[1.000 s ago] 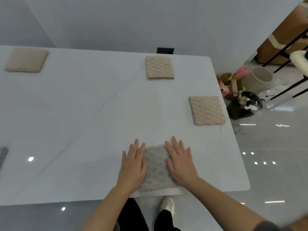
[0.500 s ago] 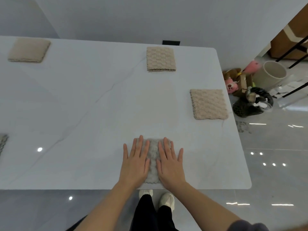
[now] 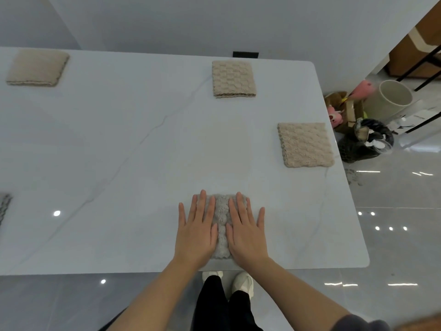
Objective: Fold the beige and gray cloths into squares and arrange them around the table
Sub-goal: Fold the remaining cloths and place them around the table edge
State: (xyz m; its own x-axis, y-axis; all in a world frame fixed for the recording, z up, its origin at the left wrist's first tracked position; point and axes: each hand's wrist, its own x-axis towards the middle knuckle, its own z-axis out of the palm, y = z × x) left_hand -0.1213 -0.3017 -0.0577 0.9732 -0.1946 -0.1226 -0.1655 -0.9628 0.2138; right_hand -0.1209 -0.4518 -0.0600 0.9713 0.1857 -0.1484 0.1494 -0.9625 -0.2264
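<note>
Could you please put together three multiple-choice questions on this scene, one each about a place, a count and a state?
1. Where does the gray textured cloth lie on the white marble table?
A) by the near edge
B) at the far left corner
C) hanging off the right edge

2. How many folded beige square cloths are on the table?
A) one
B) three
C) five

3. How do the left hand and right hand meet the gray cloth?
A) flat, fingers straight, pressing on it
B) clenched into fists above it
C) pinching one corner up

Answers:
1 A: it sits just in from the near edge.
2 B: two lie along the far side and one by the right edge.
3 A: both palms lie on it, side by side.
</note>
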